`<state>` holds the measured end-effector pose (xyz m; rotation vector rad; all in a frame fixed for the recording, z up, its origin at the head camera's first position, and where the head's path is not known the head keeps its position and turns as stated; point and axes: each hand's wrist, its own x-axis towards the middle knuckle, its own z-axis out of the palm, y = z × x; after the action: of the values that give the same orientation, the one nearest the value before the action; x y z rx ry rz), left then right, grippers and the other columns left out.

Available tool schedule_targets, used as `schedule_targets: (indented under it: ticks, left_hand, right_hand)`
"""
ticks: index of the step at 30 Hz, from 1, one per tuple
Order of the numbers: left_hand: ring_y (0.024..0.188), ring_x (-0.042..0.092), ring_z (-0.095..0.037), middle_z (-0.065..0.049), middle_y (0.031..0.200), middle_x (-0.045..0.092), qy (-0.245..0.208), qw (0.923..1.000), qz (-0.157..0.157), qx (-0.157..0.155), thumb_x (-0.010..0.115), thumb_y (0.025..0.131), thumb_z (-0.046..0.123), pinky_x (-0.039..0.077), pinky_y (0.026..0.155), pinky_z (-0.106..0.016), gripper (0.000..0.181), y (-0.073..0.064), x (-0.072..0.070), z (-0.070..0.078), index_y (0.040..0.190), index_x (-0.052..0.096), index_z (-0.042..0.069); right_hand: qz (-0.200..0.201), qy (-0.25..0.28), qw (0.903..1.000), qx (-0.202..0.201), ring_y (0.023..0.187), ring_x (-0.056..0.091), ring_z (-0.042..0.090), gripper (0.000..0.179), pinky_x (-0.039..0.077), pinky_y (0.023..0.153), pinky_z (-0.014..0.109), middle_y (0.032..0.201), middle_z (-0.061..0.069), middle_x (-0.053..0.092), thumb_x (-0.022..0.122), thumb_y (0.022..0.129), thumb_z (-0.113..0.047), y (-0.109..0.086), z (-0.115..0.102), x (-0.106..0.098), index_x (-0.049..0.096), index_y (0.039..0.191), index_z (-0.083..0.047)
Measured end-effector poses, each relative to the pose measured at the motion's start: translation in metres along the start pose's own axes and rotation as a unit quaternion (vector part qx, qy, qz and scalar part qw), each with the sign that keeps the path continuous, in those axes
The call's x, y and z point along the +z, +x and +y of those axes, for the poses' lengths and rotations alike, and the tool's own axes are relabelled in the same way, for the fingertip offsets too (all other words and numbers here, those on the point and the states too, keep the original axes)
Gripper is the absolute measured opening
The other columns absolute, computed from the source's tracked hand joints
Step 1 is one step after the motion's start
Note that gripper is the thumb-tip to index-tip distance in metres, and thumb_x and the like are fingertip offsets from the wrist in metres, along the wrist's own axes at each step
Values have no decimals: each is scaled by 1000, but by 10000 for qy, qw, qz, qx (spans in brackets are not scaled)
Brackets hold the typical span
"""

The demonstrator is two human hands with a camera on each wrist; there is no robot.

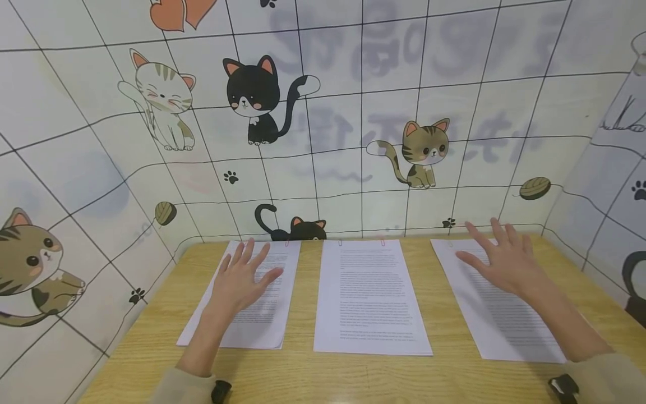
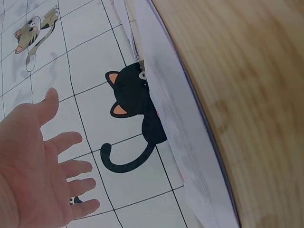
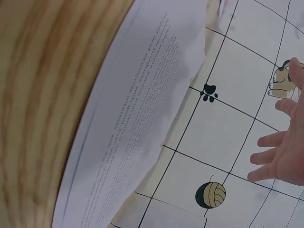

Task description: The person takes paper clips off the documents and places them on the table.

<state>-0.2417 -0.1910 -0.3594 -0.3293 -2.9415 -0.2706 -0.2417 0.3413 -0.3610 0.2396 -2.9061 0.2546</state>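
Over the left printed paper stack hovers my left hand, fingers spread and palm down. My right hand is held the same way above the right paper stack. Both wrist views show the hands, left and right, apart from the sheets and gripping nothing. Between them lies a middle paper stack. Along its top edge sit a dark paper clip and a red paper clip. Another reddish clip is on the left stack, a pale one on the right.
All three stacks lie on a wood-grain table, their top edges near its back edge. A white wall covering with a black grid and cartoon cats rises behind and on both sides.
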Motion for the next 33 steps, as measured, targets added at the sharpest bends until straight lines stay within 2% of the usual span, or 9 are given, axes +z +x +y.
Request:
schedule_targets:
  ticks: [9, 14, 19, 24, 27, 33]
  left_hand:
    - [151, 16, -40, -18, 164, 20, -245, 9996, -18, 119, 43, 99, 66, 12, 120, -58, 78, 6, 7, 16, 160, 30, 19]
    - [150, 21, -40, -19, 163, 24, -447, 9988, 7, 201, 44, 99, 65, 16, 119, -58, 76, 9, 10, 26, 160, 31, 21]
    - [148, 26, -40, -21, 162, 26, -678, 9974, 53, 253, 46, 98, 65, 22, 117, -60, 77, 11, 12, 38, 158, 35, 18]
    - [142, 37, -44, -22, 160, 30, -898, 9952, 142, 366, 47, 99, 64, 28, 113, -62, 76, 13, 13, 54, 156, 39, 15]
    - [138, 42, -46, -22, 158, 34, -1029, 9938, 148, 399, 47, 99, 64, 31, 111, -62, 76, 14, 13, 63, 155, 40, 13]
    - [133, 47, -47, -22, 154, 42, -1195, 9916, -31, 499, 46, 99, 63, 35, 108, -62, 76, 16, 17, 78, 152, 43, 8]
  right_hand:
    - [-107, 324, 9994, 49, 136, 8, 70, 80, 3, 105, 79, 152, 48, 7, 41, 104, -57, -3, 8, -2, 10, 162, -12]
    - [-80, 476, 9988, 57, 135, 9, 70, 80, 8, 104, 80, 151, 48, 10, 42, 104, -55, -3, 17, 0, 9, 162, -12]
    - [-41, 774, 9969, 113, 133, 17, 69, 78, 17, 99, 82, 150, 48, 14, 45, 105, -50, -5, 26, 0, 10, 162, -9]
    - [-54, 880, 9959, 177, 131, 24, 67, 79, 22, 98, 80, 148, 47, 21, 46, 105, -48, -7, 33, -2, 11, 160, -3]
    - [-54, 1001, 9948, 187, 133, 23, 65, 80, 22, 99, 79, 149, 45, 23, 47, 105, -48, -8, 39, -1, 13, 159, 1]
    - [-80, 1174, 9928, 220, 134, 21, 65, 80, 20, 104, 76, 148, 46, 22, 46, 107, -43, -6, 55, 2, 12, 154, 13]
